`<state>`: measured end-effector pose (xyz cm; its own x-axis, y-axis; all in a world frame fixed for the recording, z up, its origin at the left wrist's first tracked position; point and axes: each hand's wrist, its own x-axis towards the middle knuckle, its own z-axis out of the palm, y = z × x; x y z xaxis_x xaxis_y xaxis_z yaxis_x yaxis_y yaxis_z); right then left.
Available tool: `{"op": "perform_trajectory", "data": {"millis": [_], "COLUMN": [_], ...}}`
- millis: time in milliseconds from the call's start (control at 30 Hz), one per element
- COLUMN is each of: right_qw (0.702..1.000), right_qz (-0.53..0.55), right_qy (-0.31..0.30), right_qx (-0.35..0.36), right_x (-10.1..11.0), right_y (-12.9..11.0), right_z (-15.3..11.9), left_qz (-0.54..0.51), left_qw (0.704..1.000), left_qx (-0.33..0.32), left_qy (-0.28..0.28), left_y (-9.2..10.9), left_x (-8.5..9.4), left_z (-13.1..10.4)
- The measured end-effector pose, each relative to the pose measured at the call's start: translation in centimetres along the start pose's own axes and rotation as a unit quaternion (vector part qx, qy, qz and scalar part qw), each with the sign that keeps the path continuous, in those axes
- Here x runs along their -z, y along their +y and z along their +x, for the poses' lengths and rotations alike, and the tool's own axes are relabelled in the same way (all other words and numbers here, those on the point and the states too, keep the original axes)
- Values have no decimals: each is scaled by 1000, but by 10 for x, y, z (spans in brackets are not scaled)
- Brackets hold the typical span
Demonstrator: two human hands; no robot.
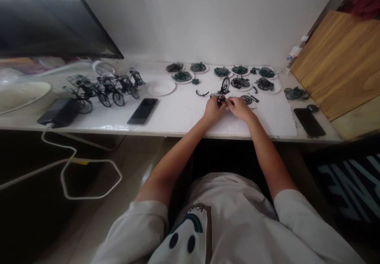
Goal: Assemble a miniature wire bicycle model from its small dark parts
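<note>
My left hand (214, 109) is closed on a small dark model bicycle part with a spoked wheel (225, 85) rising above the fingers. Close beside it, my right hand (238, 107) has its fingers pinched at the same part; anything small between them is too tiny to make out. A curved black piece (202, 94) lies left of the hands on the white sheet. Right of them lie another dark wheel (246, 99) and a short black strip (254, 98).
Plates of dark parts (181, 76) line the back. Assembled model bicycles (111, 89), a black box (61, 111) and a phone (143, 111) stand or lie leftward. An empty plate (162, 88), another phone (309, 122) and a wooden board (341, 64) are also in view.
</note>
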<state>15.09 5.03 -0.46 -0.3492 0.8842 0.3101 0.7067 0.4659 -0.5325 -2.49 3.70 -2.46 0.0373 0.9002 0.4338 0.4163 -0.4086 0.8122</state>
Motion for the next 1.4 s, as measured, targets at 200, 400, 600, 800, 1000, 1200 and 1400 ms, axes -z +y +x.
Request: {"op": "perform_trajectory", "data": {"millis": [200, 400, 600, 800, 1000, 1200, 1400], "right_qw": [1000, 1000, 1000, 999, 999, 999, 1000], "right_qz": [-3, 5, -17, -28, -28, -26, -13], "right_qy": [-5, -7, -18, -24, -26, -21, -10], "right_qx": [1, -2, -6, -15, -16, -11, -16], "right_x": [0, -1, 0, 2, 3, 1, -1], "right_y": [1, 3, 1, -4, -4, -1, 0], "right_z": [0, 0, -1, -2, -2, -2, -1], "left_qz": [-1, 6, -2, 8, 8, 4, 11], "left_qw": [1000, 1000, 1000, 1000, 1000, 1000, 1000], "left_qx": [1, -7, -4, -12, -8, -14, -11], "left_qy": [-1, 1, -2, 2, 3, 6, 3], "left_y": [-1, -2, -4, -6, -4, -5, -5], "left_x": [0, 0, -1, -2, -2, -2, -2], "left_z": [0, 0, 0, 1, 0, 0, 0]}}
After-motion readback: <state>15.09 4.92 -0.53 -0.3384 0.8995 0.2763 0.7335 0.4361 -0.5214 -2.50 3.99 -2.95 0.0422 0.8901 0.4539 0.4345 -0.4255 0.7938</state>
